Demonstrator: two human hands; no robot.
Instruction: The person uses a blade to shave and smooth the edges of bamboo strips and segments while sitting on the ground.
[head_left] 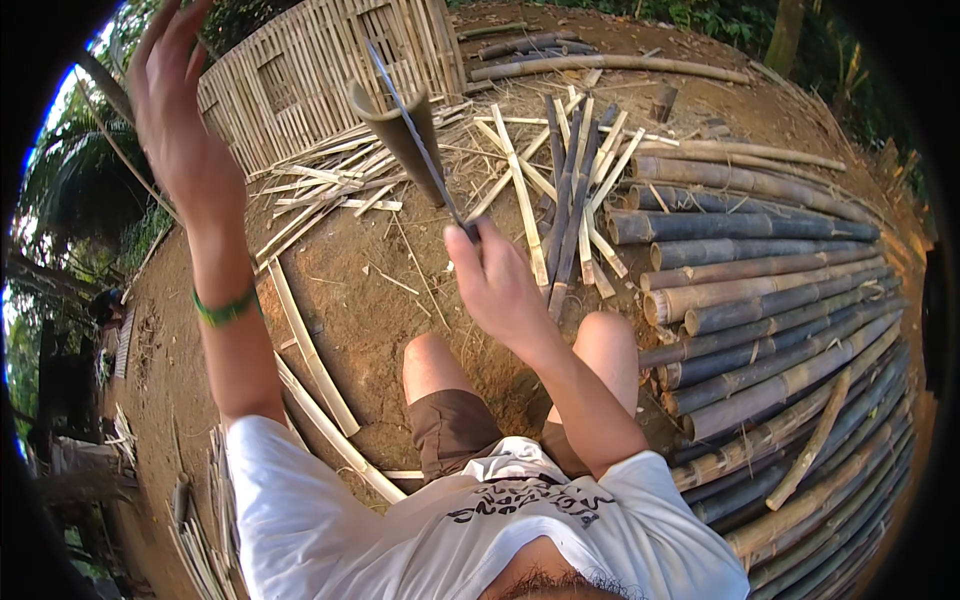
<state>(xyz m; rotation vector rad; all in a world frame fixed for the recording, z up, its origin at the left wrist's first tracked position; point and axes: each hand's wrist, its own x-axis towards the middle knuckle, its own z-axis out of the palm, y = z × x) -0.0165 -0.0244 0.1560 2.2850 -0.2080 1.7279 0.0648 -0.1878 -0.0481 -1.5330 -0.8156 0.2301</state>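
My right hand (pixel 505 295) is closed on the dark handle of a long-bladed knife (pixel 412 128), whose blade slants up and to the left. Behind the blade, as seen from above, a short bamboo tube (pixel 380 120) stands on the ground with its open end up. Whether the blade touches the tube's rim I cannot tell. My left hand (pixel 185 150) is raised at the upper left, away from the tube, with its fingers stretched out and nothing visible in it. The tips of those fingers run out of the picture. A green band (pixel 225 308) circles my left wrist.
A large stack of bamboo poles (pixel 760 228) lies to my right. Split strips (pixel 515 185) and dark lengths lie ahead, with more strips (pixel 335 180) near the slatted bamboo panel (pixel 330 75). Long curved bamboo slats (pixel 312 350) lie left of my knees.
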